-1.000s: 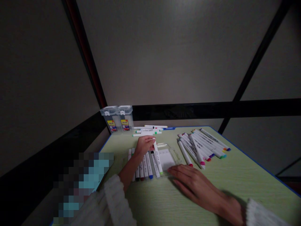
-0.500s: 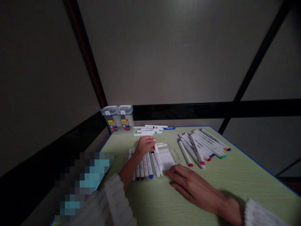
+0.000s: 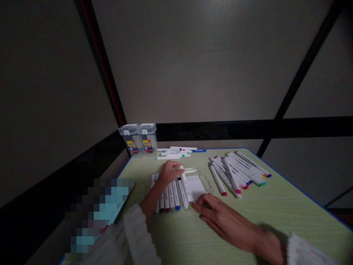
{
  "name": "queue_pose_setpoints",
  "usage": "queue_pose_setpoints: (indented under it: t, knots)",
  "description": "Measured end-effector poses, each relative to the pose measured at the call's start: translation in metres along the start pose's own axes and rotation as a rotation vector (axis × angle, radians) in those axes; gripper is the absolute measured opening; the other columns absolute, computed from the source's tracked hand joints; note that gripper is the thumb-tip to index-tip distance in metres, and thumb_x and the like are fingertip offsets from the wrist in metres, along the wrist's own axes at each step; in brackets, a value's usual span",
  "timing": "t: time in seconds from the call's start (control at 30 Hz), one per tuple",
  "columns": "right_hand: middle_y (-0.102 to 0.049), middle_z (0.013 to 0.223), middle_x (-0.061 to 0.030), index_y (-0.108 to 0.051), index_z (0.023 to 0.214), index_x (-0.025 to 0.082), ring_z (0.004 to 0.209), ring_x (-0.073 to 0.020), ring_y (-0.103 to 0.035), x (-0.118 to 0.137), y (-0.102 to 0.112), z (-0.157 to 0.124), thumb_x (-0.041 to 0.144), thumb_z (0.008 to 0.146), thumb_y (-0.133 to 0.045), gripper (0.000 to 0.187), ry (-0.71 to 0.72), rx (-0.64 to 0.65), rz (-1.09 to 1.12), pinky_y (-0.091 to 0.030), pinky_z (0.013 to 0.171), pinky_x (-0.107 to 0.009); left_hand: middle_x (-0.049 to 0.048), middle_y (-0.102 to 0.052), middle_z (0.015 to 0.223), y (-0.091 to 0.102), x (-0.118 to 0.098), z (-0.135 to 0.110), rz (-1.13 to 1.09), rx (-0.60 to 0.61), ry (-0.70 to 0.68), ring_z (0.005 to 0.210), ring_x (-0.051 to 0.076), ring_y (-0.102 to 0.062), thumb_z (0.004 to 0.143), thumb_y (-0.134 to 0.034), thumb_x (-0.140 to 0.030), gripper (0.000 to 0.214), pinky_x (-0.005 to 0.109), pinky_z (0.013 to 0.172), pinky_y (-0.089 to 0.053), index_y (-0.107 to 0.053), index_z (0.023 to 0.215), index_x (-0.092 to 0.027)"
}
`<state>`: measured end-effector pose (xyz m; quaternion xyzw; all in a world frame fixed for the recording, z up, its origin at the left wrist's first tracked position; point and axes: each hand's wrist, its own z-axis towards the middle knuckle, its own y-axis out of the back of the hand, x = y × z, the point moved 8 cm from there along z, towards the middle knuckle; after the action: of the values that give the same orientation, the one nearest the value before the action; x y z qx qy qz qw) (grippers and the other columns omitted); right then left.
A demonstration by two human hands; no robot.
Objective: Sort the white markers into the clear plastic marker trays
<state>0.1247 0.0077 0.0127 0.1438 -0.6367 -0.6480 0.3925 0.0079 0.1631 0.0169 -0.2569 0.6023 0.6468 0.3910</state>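
Note:
A clear flat plastic case (image 3: 202, 181) lies open on the green table (image 3: 275, 206), with several white markers (image 3: 171, 192) lined up side by side in its left part. My left hand (image 3: 168, 172) rests curled over the far ends of those markers, fingertips on them. My right hand (image 3: 220, 217) lies low on the table with fingers stretched out, its fingertips touching the near ends of the rightmost markers and the case's front edge.
A loose heap of white markers with coloured caps (image 3: 238, 171) lies right of the case. A few more markers (image 3: 173, 153) lie at the table's far edge, beside two clear upright boxes (image 3: 138, 138). A black rail runs behind the table.
My right hand has slid left along the table, its fingertips now reaching the near ends of the markers. My left hand has stayed on the markers' far ends.

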Motion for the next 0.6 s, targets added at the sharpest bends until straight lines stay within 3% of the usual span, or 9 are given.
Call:
queue_pose_setpoints:
  t: [0.6]
  knots:
    - [-0.048, 0.094, -0.0078, -0.047, 0.119, 0.019, 0.087, -0.0195, -0.047, 0.004, 0.004, 0.0, 0.013, 0.085, -0.04, 0.035, 0.011, -0.045, 0.011, -0.043, 0.076, -0.033, 0.0051, -0.063, 0.081, -0.008, 0.011, -0.004, 0.232, 0.022, -0.051, 0.077, 0.016, -0.055, 0.059, -0.065, -0.01, 0.023, 0.028, 0.074, -0.042, -0.068, 0.082, -0.012]
